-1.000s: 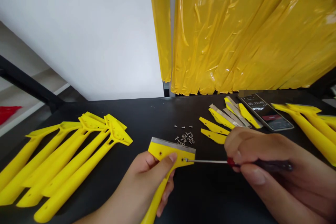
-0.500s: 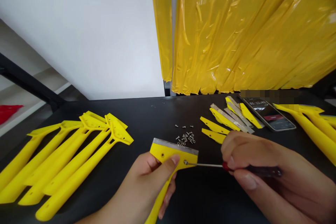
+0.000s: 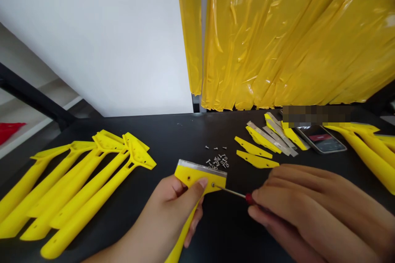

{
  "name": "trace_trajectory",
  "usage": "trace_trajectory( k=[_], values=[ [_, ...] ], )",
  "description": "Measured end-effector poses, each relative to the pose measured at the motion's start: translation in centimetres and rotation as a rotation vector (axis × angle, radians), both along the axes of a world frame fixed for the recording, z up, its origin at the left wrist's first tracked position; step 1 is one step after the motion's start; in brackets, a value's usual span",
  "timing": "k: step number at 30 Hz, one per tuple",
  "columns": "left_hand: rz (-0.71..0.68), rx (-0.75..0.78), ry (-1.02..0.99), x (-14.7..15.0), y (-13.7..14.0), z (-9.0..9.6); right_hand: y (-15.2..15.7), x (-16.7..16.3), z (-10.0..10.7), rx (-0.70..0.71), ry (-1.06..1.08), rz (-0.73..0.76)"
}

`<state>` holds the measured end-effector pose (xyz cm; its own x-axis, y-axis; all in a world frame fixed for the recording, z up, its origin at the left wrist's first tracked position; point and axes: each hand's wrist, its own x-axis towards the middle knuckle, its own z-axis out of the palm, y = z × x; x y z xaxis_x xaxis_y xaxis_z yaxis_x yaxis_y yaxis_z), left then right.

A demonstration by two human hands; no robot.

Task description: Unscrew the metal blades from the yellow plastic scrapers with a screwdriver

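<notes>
My left hand [image 3: 180,205] is closed round a yellow scraper [image 3: 202,171], thumb pressed on its head just beside the right-hand hole. A metal blade [image 3: 197,166] shows along the scraper's top edge. In my right hand [image 3: 308,205] is a screwdriver [image 3: 236,192] with a red collar; my fingers hide most of its handle. Its tip meets a small screw [image 3: 213,185] in the right hole of the head. The left hole [image 3: 189,178] shows no screw. Behind the scraper lies a small heap of screws [image 3: 217,161], with 3 loose ones farther back.
Several yellow scraper handles [image 3: 92,189] lie side by side on the left of the black table [image 3: 173,131]. Yellow cover plates [image 3: 257,160] and metal blades [image 3: 271,137] lie at right, by a phone [image 3: 324,139]. More yellow scrapers [image 3: 367,144] rest at the far right.
My right hand has turned and its fingers have shifted on the screwdriver, which now slants down to the right. The scraper head has moved slightly left and up.
</notes>
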<state>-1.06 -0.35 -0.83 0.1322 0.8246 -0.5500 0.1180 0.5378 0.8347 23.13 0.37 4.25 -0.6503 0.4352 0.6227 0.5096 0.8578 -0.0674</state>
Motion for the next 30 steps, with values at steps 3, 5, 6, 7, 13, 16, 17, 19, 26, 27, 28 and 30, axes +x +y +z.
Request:
trace_trajectory(
  k=[3,5,6,7,13,16,17,19,26,27,28,30],
  values=[
    [-0.021,0.015,0.005,-0.1,-0.1,-0.1,-0.1,-0.3,0.2,0.107,-0.046,-0.092],
    [-0.034,0.022,-0.003,-0.2,-0.1,-0.2,-0.2,-0.4,0.3,0.132,-0.06,-0.099],
    [-0.038,0.026,0.0,-0.2,-0.1,-0.2,-0.2,-0.5,0.3,0.131,-0.071,-0.096],
    [-0.047,0.028,0.007,-0.3,-0.1,-0.2,-0.3,-0.5,0.4,0.128,-0.083,-0.1],
    [-0.041,0.037,0.024,-0.1,-0.2,0.3,-0.3,-0.4,0.6,0.07,-0.133,-0.07],
    [-0.034,0.035,0.037,0.0,-0.1,0.4,-0.1,-0.2,0.5,0.029,-0.145,-0.083],
    [-0.031,0.035,0.042,0.0,0.0,0.4,-0.1,-0.1,0.4,0.03,-0.136,-0.089],
    [-0.03,0.032,0.049,0.0,0.1,0.4,-0.1,0.0,0.1,0.031,-0.124,-0.091],
    [0.018,0.039,0.087,-0.1,0.2,0.6,0.1,-0.2,-0.1,-0.022,-0.125,-0.116],
    [0.02,0.034,0.088,-0.1,0.3,0.7,0.2,-0.2,-0.2,-0.033,-0.124,-0.11],
    [0.021,0.029,0.091,-0.1,0.3,0.8,0.3,-0.1,-0.2,-0.038,-0.125,-0.115],
    [0.028,0.03,0.11,-0.1,0.3,1.0,0.5,0.0,-0.4,-0.002,-0.126,-0.164]
  ],
)
